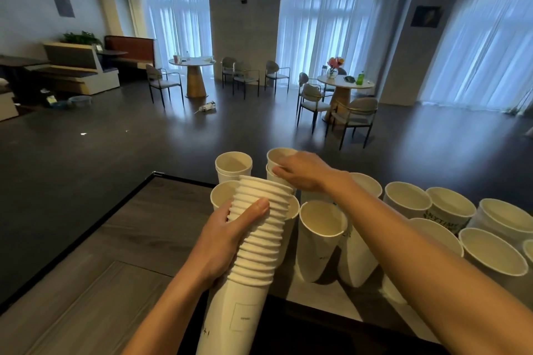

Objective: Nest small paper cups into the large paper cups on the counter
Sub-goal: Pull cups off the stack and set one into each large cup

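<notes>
My left hand [227,239] grips a long tilted stack of small white paper cups [259,239], held over the counter's near side. My right hand [302,171] reaches forward and pinches the rim of a small cup [278,155] that sits inside a large cup at the far row. To its left another large cup [233,166] holds a nested small cup. Tall large cups [321,236] stand in front of my right arm with nothing inside.
Wide white paper bowls [493,251], one printed with dark lettering [450,209], crowd the counter's right side. The wooden counter [138,239] has a dark edge on the left with a drop to the floor. Tables and chairs [343,98] stand far behind.
</notes>
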A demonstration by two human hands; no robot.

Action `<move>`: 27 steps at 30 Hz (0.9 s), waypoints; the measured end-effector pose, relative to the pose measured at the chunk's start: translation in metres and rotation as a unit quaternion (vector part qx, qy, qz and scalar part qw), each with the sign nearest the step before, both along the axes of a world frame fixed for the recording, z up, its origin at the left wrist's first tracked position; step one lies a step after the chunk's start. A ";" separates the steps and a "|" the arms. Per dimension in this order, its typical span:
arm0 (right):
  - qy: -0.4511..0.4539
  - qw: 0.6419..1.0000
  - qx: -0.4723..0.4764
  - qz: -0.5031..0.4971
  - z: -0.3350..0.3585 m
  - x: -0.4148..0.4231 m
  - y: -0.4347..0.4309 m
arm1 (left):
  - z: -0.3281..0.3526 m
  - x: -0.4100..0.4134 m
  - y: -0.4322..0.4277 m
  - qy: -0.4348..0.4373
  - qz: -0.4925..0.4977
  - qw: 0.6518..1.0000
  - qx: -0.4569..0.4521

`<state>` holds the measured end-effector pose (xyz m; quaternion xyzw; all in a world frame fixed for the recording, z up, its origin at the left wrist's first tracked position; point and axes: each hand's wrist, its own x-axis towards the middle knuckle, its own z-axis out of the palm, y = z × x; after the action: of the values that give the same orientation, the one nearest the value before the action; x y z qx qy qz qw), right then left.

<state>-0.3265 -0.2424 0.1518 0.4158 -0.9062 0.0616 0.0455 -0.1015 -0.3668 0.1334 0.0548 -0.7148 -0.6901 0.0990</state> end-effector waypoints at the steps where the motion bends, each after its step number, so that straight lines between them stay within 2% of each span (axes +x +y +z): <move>1: -0.025 1.000 0.011 0.000 -0.004 -0.001 0.000 | -0.001 0.000 0.000 0.001 -0.001 1.000 0.000; 7: -0.117 0.993 0.013 -0.022 -0.009 0.001 -0.005 | -0.007 -0.002 -0.001 -0.001 -0.002 1.000 0.001; 11: -0.122 0.992 0.018 -0.012 -0.008 0.005 -0.005 | -0.009 0.000 0.002 -0.004 -0.005 1.000 0.007; 14: -0.134 0.991 -0.016 -0.007 -0.008 0.008 -0.002 | -0.007 0.003 0.005 -0.001 -0.004 1.000 0.009; 19: -0.022 0.991 -0.132 0.009 0.013 0.019 0.006 | -0.005 0.009 0.010 0.011 -0.011 1.000 0.010; 20: -0.025 0.985 -0.169 0.014 0.019 0.027 0.010 | -0.004 0.010 0.012 0.013 -0.012 1.000 0.012; 21: -0.053 0.975 -0.214 0.023 0.026 0.038 0.016 | -0.004 0.011 0.014 0.015 -0.013 1.000 0.015; 23: -0.171 0.944 -0.278 0.056 0.039 0.063 0.029 | -0.003 0.011 0.019 0.016 -0.015 1.000 0.015; 25: -0.288 0.919 -0.253 0.095 0.049 0.086 0.043 | -0.002 0.011 0.025 0.013 -0.017 1.000 0.010; 27: -0.351 0.911 -0.186 0.109 0.053 0.101 0.057 | -0.003 0.012 0.033 0.016 -0.018 1.000 0.008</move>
<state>-0.2253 -0.1853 0.2044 0.4476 -0.7850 0.3756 -0.2057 -0.0893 -0.3341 0.1306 0.0316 -0.7084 -0.6983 0.0981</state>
